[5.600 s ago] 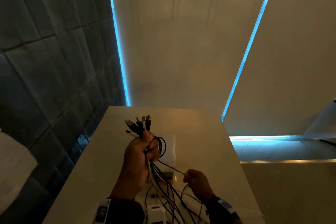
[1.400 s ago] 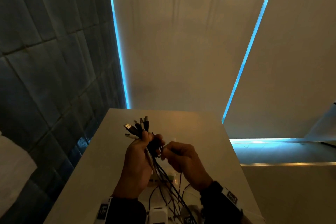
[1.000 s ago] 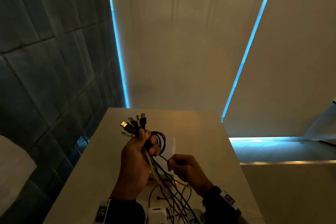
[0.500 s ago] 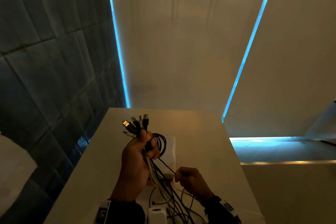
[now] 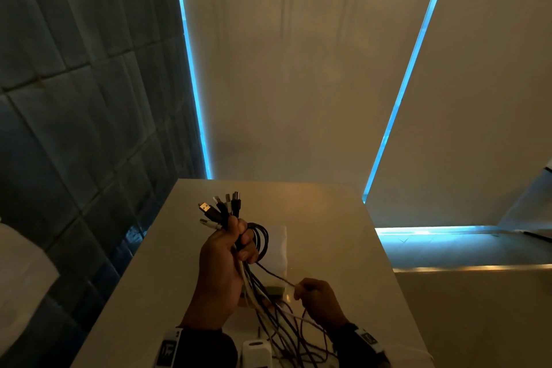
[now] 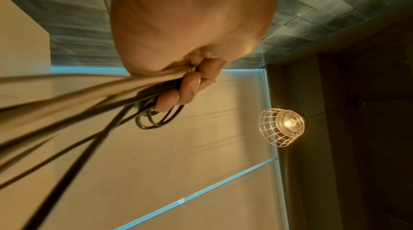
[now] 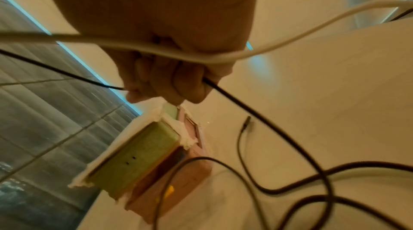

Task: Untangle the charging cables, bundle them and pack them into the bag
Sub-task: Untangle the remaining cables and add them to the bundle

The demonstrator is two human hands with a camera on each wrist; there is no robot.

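Left hand is up over the table, fist wrapped tight around a whole bunch of charging cables. The plug ends fan out above the fist, pointing toward the far edge of the table: a USB-A plug with its metal end catching the light, a few black ones, a couple of white ones. A small black loop bulges out on the right side of the fist. The left wrist cam shows the same thing, fingers curled around black and pale cords.

Right hand sits lower and nearer, to the right of the left one. Its fingers are closed on one thin black cable that runs up to the bundle, and a white cable drapes across the palm side of the hand in the wrist cam. The rest of the cords trail down onto the near part of the table in a loose mess.

On the table between the hands there's a green and pink box thing with torn white wrapping at the edges. Two small dark marks on the green face, too blurry to read. Both wristbands carry a black and white tag, also unreadable. A white flat thing lies further out behind the loop; can't tell if that's the bag. A caged bulb lamp shows in the left wrist cam.
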